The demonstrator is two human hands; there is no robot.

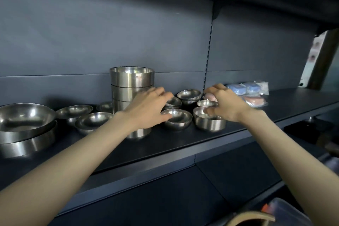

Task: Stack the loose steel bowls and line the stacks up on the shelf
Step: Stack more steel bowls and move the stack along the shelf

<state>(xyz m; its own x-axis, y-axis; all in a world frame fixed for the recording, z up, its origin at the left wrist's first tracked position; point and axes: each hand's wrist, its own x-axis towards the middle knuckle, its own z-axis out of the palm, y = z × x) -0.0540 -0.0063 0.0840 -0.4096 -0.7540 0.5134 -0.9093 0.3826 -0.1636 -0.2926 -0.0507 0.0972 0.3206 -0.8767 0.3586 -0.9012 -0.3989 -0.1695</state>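
Dark grey metal shelf (174,139): carries all steelware. Far left: two wide steel pans (23,121), nested. Centre: tall stack of straight-walled steel bowls (131,80). Around stack: loose small round steel bowls (189,94), unstacked. Left hand (148,108): fingers spread, curved over front round bowl (177,118). Right hand (226,105): fingers spread, clawed above straight-sided bowl (209,121); contact not discernible.

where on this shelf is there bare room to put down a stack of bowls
Bare: the front strip of the shelf before the small bowls, and the right end past the packets. Crowded: from the wide bowls on the left through the tall stack to the packets.
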